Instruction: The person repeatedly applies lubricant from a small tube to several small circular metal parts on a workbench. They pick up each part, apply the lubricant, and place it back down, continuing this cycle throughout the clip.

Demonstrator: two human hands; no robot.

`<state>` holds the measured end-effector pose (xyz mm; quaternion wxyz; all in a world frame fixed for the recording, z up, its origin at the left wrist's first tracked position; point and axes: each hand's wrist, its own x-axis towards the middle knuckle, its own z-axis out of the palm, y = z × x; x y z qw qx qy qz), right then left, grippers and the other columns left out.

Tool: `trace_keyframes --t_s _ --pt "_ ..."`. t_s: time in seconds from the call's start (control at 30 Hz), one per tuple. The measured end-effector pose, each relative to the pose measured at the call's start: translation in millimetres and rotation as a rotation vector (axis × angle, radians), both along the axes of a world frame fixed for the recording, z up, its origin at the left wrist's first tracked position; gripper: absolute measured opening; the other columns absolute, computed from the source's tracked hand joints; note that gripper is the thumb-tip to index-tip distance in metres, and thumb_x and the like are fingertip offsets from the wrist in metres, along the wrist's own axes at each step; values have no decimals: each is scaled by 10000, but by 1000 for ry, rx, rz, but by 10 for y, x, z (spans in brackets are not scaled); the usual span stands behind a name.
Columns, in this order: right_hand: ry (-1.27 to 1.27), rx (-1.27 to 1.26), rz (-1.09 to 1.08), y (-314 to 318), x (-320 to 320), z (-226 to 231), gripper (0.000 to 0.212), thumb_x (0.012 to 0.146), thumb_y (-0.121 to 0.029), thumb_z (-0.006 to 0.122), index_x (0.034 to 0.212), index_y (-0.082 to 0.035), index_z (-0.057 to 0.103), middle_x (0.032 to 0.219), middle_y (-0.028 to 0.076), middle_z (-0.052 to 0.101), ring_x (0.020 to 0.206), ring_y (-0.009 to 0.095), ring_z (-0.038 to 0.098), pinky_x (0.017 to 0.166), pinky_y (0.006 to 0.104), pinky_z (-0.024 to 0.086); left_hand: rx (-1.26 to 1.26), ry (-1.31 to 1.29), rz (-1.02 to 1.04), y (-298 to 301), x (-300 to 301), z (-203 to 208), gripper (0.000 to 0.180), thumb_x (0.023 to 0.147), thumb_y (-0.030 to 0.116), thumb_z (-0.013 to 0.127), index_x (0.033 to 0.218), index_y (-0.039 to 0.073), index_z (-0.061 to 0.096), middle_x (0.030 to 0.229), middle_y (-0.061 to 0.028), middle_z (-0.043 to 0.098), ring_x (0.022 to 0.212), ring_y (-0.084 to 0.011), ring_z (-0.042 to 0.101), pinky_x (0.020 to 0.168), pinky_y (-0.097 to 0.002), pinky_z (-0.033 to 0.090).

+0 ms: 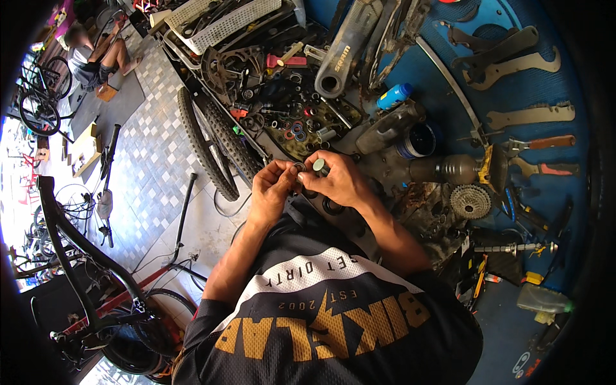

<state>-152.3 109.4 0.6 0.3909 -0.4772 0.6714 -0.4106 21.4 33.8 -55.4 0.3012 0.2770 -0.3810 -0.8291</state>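
Observation:
Both hands meet close together in front of my chest, over the near edge of the cluttered bench. My left hand (271, 187) is closed, thumb and fingertips pinching a small dark ring-shaped part (299, 167). Curled around a short metal cylinder (319, 165) with a pale, greenish round end, my right hand (339, 182) is closed too; its thumb and fingertips come up against the small ring. Just beyond the hands, several coloured rings (297, 131) and small round parts lie on a greasy tray (282, 144). Fingers cover most of the ring.
A crank arm (339, 61), a blue bottle (394, 96), a blue tub (420, 140) and a cassette (470, 201) crowd the bench. Wrenches (523, 67) hang on the blue panel to the right. Tyres (204, 144) and a bike frame (83, 256) stand left. Another person (93, 61) sits far left.

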Motion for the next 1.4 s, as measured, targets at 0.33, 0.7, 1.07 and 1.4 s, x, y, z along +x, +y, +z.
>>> trace_keyframes --t_s 0.33,0.7,1.07,1.4 --pt "56 -53 58 100 19 -67 283 879 -275 747 955 -6 702 721 170 689 636 259 682 599 381 505 -51 -102 -46 79 94 42 166 998 111 690 1088 -23 654 930 -34 701 782 -80 637 715 -254 548" --pt "80 40 136 129 -66 -107 392 943 -392 707 930 -3 753 703 145 685 642 203 650 591 349 472 -259 -333 -133 143 105 75 104 960 73 706 984 4 632 842 -10 678 740 -57 600 690 -225 496" --pt "-98 89 235 76 -327 -181 358 934 -368 753 976 -13 767 809 76 751 761 116 674 711 320 528 225 100 -50 149 111 -70 117 967 91 687 1062 34 651 938 -36 687 743 -115 598 681 -271 500" --pt "749 165 -96 -808 -698 -776 491 814 -361 823 1155 -52 652 1083 182 722 1034 362 701 875 472 568 401 394 14 -74 192 -80 173 1017 251 658 1030 79 640 884 3 593 764 -148 532 659 -311 434"
